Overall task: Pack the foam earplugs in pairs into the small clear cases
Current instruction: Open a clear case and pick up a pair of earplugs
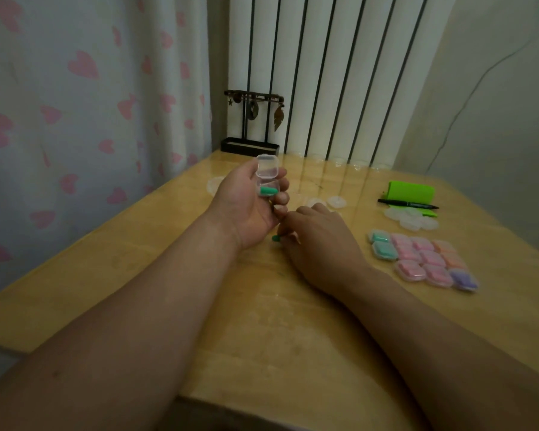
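Observation:
My left hand holds a small clear case above the table, its lid flipped up. One green foam earplug lies inside the case. Just below and to the right, my right hand rests on the table, palm down, and pinches a second green earplug at its fingertips. Only the tip of that earplug shows.
Several filled cases with green, pink, orange and purple plugs lie in rows at the right. Behind them are empty clear cases, a black pen and a bright green box. A black jewellery stand is at the table's far edge.

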Action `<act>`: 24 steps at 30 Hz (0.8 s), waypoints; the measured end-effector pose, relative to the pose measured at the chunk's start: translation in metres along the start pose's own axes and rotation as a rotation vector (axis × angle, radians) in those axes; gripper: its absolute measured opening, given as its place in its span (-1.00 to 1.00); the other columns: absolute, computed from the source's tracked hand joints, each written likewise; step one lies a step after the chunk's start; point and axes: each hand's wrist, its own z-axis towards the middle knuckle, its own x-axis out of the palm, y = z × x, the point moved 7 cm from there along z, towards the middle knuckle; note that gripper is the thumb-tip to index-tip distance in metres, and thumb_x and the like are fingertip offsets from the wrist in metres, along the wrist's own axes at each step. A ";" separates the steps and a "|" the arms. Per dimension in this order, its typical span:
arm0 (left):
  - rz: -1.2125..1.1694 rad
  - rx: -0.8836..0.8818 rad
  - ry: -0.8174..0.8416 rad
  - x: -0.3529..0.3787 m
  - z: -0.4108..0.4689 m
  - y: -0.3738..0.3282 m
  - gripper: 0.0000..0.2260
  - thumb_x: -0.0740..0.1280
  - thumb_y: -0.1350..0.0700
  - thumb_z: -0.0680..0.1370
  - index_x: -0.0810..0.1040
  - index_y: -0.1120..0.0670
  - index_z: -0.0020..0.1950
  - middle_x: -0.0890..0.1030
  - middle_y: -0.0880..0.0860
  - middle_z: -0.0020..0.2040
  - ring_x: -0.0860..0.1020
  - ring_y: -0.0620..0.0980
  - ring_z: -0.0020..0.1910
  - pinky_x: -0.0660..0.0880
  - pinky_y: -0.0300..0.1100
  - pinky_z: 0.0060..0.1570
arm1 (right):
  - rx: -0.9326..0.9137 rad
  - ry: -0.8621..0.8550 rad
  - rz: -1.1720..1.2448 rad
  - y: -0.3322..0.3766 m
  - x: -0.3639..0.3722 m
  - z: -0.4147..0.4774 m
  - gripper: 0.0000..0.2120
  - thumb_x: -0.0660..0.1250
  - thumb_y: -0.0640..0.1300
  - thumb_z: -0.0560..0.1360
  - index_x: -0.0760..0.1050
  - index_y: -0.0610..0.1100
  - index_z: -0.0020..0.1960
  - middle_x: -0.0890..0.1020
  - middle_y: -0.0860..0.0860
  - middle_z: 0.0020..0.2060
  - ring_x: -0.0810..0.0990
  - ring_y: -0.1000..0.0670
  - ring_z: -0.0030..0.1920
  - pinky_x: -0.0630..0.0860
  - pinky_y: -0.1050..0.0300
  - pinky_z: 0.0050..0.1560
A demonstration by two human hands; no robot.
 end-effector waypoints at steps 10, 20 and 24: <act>0.062 -0.066 -0.009 0.012 -0.003 0.024 -0.52 0.10 -0.16 0.77 0.58 0.17 0.36 0.57 0.12 -0.04 0.48 -0.03 -0.27 0.43 -0.18 -0.25 | 0.339 -0.233 0.299 -0.070 -0.037 -0.008 -0.86 0.39 -0.07 0.64 0.56 0.08 0.19 0.62 0.16 -0.03 0.57 0.12 -0.03 0.59 0.09 -0.01; 0.150 -0.193 0.009 0.026 -0.001 0.068 -0.45 0.08 -0.22 0.77 0.58 0.19 0.41 0.56 0.11 0.00 0.48 -0.05 -0.27 0.43 -0.17 -0.23 | 0.329 -0.351 0.453 -0.080 -0.057 -0.010 -0.91 0.40 -0.10 0.64 0.60 0.07 0.12 0.60 0.20 -0.10 0.56 0.16 -0.09 0.50 0.22 -0.11; 0.115 -0.199 0.054 0.026 0.000 0.069 -0.45 0.08 -0.23 0.76 0.57 0.13 0.47 0.55 0.13 0.09 0.49 -0.03 -0.18 0.46 -0.14 -0.17 | 0.228 -0.299 0.397 -0.059 -0.056 -0.009 -0.88 0.40 -0.08 0.62 0.57 0.14 0.08 0.59 0.20 -0.01 0.53 0.13 0.03 0.52 0.15 0.02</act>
